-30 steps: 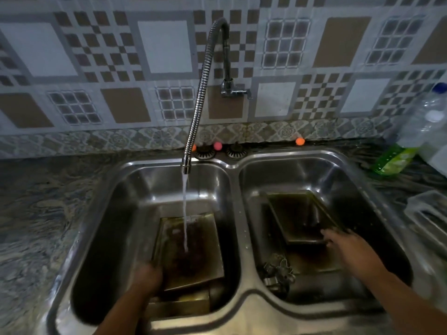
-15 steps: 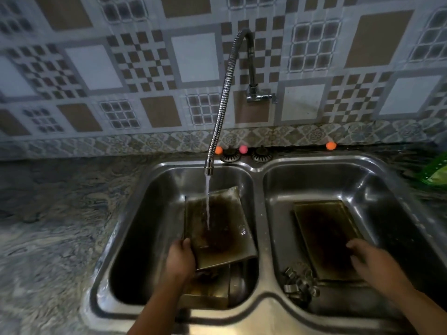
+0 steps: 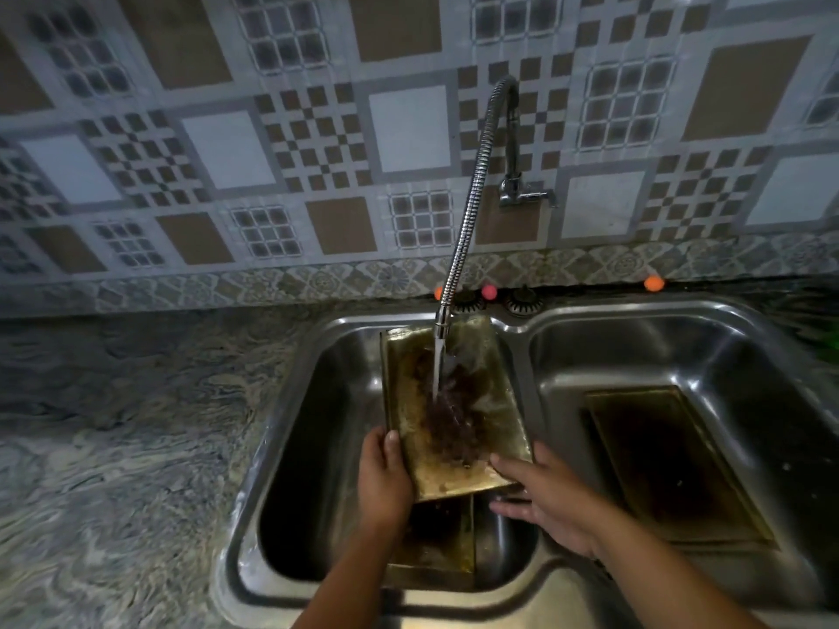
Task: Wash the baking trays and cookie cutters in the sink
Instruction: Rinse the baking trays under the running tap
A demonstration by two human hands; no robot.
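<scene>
A stained baking tray [image 3: 472, 465] is tilted up in the left basin of a steel double sink [image 3: 522, 356]. Water from the flexible tap [image 3: 467, 211] runs onto its dark middle. My left hand [image 3: 383, 474] grips the tray's near left edge. My right hand [image 3: 549, 492] has its fingers spread at the tray's near right corner, touching it. A second tray [image 3: 431, 547] lies under it in the left basin. A third dark tray [image 3: 672, 460] lies flat in the right basin. My right arm hides the cookie cutters.
A marbled stone counter [image 3: 113, 447] stretches to the left of the sink. A tiled wall [image 3: 318, 143] rises behind. Small orange and pink balls [image 3: 653, 283] sit along the back ledge. Something green [image 3: 833, 342] shows at the right edge.
My left hand has lifted the left tray more steeply under the water. My right hand left the right basin's tray and came across to the lifted tray's near right corner.
</scene>
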